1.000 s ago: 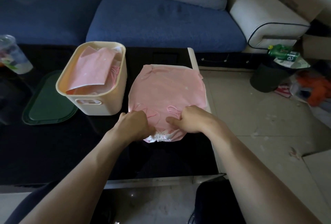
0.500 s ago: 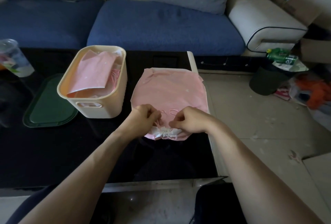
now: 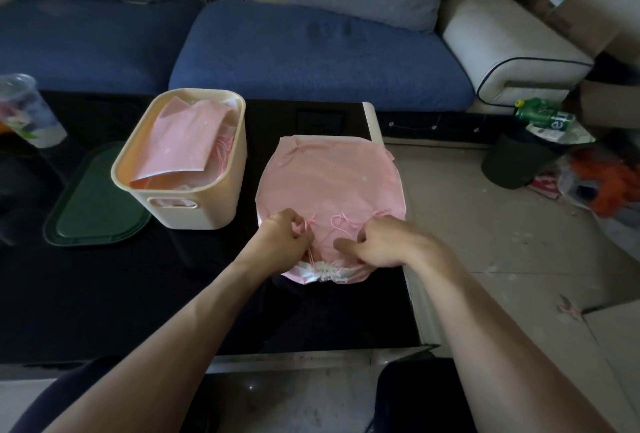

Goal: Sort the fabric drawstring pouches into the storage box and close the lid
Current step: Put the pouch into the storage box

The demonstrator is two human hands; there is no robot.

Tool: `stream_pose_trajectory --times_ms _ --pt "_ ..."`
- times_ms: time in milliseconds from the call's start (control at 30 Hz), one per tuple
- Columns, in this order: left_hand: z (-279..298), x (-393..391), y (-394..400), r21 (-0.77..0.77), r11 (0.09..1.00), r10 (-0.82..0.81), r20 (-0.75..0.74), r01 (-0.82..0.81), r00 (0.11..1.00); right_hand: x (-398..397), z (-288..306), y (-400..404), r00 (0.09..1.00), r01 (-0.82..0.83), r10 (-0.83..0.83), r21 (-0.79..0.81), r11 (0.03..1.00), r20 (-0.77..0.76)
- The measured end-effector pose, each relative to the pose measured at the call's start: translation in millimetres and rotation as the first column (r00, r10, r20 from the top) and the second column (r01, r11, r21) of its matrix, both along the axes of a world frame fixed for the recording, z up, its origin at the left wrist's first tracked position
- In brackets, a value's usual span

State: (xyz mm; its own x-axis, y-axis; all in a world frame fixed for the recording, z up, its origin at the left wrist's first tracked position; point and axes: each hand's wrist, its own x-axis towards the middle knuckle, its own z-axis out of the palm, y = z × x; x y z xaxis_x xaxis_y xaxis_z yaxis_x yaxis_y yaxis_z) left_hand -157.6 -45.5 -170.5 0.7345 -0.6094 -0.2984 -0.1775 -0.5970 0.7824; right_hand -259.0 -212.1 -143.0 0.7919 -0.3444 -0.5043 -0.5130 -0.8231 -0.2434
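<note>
On black table (image 3: 104,294), pink pouch (image 3: 332,179); blue sofa (image 3: 311,51) behind; floor seemingly littered.

Pouch (image 3: 332,186): we see a pink fabric pouch with small pale dots lying flat on the dark table, its gathered white mouth toward us, thin pink cords looped across its near part.
Box (image 3: 194,210): a cream plastic box with rounded corners stands upright and open, just left of the pouch, a handle slot in its near wall.
Stored pouches (image 3: 183,141): pink pouches lie inside the box, the top one tilted, pink cords showing at its right.
Lid (image 3: 93,210): we find a dark green lid flat on the table, left of the box, partly behind it.
</note>
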Motion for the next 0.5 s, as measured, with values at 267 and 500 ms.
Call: stream_pose_trajectory --times_ms 267,500 --pt "-3 -1 1 0.024 0.999 0.043 -0.008 -0.043 0.999 10 -9 10 0.997 0.062 -0.054 0.169 0.984 -0.053" --pt "-3 0 -1 0.028 0.999 0.040 -0.030 -0.040 0.999 10 -14 6 0.998 0.055 -0.053 0.058 0.997 -0.043"
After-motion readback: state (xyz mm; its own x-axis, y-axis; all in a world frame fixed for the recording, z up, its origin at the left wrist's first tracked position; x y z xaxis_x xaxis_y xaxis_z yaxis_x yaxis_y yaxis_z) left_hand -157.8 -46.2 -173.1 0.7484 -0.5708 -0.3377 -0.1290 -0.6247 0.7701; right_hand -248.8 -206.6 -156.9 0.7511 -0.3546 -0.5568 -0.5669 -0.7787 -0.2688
